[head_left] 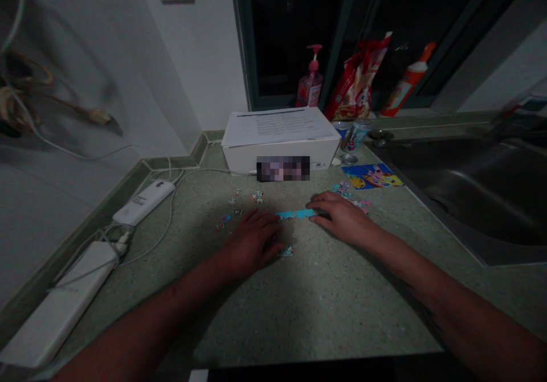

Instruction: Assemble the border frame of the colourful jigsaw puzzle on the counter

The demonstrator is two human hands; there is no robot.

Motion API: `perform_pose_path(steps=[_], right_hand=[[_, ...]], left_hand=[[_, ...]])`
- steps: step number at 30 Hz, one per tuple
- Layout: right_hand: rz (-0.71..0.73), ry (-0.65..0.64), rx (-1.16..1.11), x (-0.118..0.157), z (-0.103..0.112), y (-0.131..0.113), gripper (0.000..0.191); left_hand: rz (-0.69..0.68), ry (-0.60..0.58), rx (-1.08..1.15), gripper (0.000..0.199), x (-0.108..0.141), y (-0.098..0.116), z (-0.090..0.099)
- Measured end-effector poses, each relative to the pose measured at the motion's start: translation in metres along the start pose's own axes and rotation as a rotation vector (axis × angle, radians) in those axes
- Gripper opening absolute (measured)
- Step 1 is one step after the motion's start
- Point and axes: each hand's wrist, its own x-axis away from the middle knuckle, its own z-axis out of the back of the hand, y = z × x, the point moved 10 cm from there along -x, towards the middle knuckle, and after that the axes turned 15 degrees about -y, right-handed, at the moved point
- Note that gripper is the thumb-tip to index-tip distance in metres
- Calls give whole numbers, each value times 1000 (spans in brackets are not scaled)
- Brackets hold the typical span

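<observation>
A narrow blue strip of joined puzzle pieces [296, 214] lies on the speckled counter [273, 313] between both hands. My left hand [257, 235] rests at the strip's left end, fingers apart, its thumb beside a small cluster of loose pieces [287, 251]. At the right end, my right hand [332, 213] has its thumb and fingertips on the strip, with the fingers together. More loose pieces [257, 196] are scattered beyond my left hand, and a pile of pieces [341, 189] lies just past my right hand.
Behind stands a white box [239, 155] with paper on top. A colourful picture card [372, 176] and a can [356, 135] are at the back right, near the sink [482, 188]. A power bank [144, 202], power strip [64, 299] and cables line the left.
</observation>
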Motion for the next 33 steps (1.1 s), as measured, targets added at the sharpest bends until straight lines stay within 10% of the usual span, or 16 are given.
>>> perform_pose_path(steps=[33], right_hand=[[-41,-15,83,0,5,-5,21]], left_hand=[[-26,-34,-130,16,3,25,3]])
